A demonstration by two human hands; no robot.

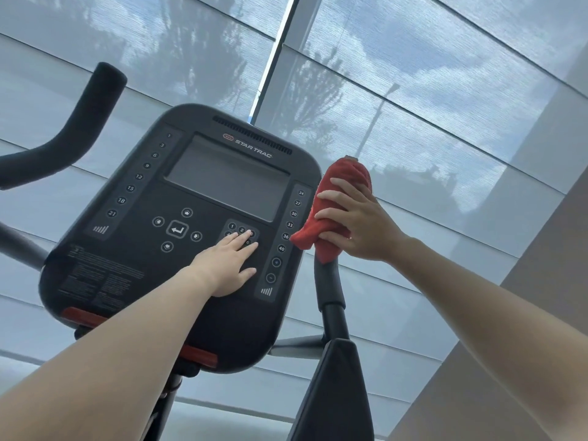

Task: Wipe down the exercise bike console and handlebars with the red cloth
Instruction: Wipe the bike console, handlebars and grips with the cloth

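Behind, grey translucent window blinds (413, 74). Left hand (227, 262) flat, fingers released, on black plastic console (127, 249); right hand (356, 224) grasping red terry cloth (337, 179) around right black handlebar (329, 281).

One black exercise-bike console (133, 249) with a single grey screen (227, 176) stands here, flanked by two black padded handlebars, the left one (86, 113) and the right one (327, 281). There is one red cloth (334, 198), and two bare hands, the left hand (227, 265) and the right hand (356, 227). Two red tabs, one (84, 316) and another (199, 356), show along the console's lower edge, and behind it hang two pale translucent window blinds (445, 90) split by one upright frame bar (280, 43).
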